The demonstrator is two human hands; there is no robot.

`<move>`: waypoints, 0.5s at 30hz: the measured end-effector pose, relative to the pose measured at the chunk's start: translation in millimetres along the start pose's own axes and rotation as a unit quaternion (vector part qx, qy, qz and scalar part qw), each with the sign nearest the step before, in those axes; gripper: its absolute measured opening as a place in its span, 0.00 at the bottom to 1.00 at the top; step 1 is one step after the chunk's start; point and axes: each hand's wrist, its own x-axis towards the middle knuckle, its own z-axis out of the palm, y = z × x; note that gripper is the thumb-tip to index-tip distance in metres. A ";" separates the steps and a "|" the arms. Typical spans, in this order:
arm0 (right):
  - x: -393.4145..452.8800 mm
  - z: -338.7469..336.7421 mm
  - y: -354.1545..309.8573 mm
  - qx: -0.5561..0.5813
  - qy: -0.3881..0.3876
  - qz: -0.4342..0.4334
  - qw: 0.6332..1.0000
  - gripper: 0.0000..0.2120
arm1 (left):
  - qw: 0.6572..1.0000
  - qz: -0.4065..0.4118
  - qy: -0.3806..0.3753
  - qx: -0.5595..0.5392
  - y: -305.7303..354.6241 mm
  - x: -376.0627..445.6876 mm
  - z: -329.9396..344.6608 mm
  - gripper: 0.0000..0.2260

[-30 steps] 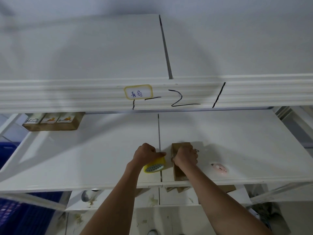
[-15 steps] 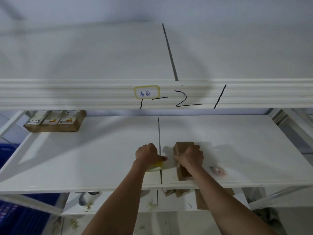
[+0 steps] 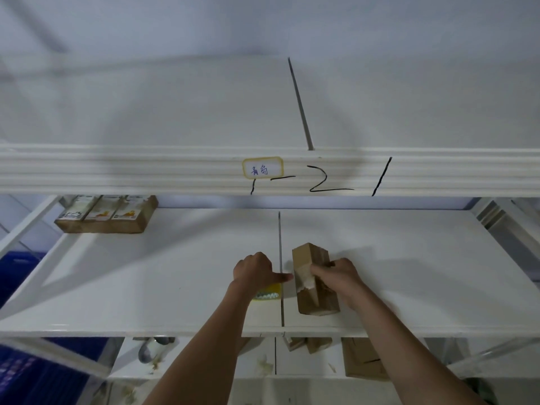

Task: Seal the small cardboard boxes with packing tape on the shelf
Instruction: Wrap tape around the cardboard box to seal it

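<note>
I'm looking down at a white shelf (image 3: pixel 175 287) made of two boards, with a dark seam (image 3: pixel 280 258) running front to back between them. The small cardboard box (image 3: pixel 314 280) sits just right of that seam, near the front edge, turned slightly askew. My right hand (image 3: pixel 336 277) lies over its right side, fingers curled round the box and holding it, and a patch of clear tape (image 3: pixel 305 277) shines on the upper face beside them. My left hand (image 3: pixel 257 273) is just left of the seam, fingers closed on a yellow tape dispenser (image 3: pixel 267 293) that shows only partly beneath the palm; the thumb points toward the box.

At the back left of the shelf stands a row of small printed cartons (image 3: pixel 106 213), touching one another. Above runs the ribbed front beam (image 3: pixel 117 171) of the next shelf, bearing a yellow-bordered label (image 3: pixel 262 168) and black marker strokes. Below, a lower shelf (image 3: pixel 309 363) holds more brown boxes and scraps. A blue crate (image 3: pixel 17 273) shows at far left, and the wall behind is plain pale grey.
</note>
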 end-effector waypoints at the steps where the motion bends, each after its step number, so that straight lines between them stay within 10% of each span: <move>1: -0.1 -1.2 0.3 0.016 -0.010 -0.005 1.000 0.19 | 1.000 0.003 0.003 -0.001 0.5 -0.7 0.4 0.28; 15: -5.4 -3.8 1.6 0.144 -0.176 0.020 0.974 0.32 | 0.994 0.055 0.062 -0.068 32.4 -5.6 -20.4 0.22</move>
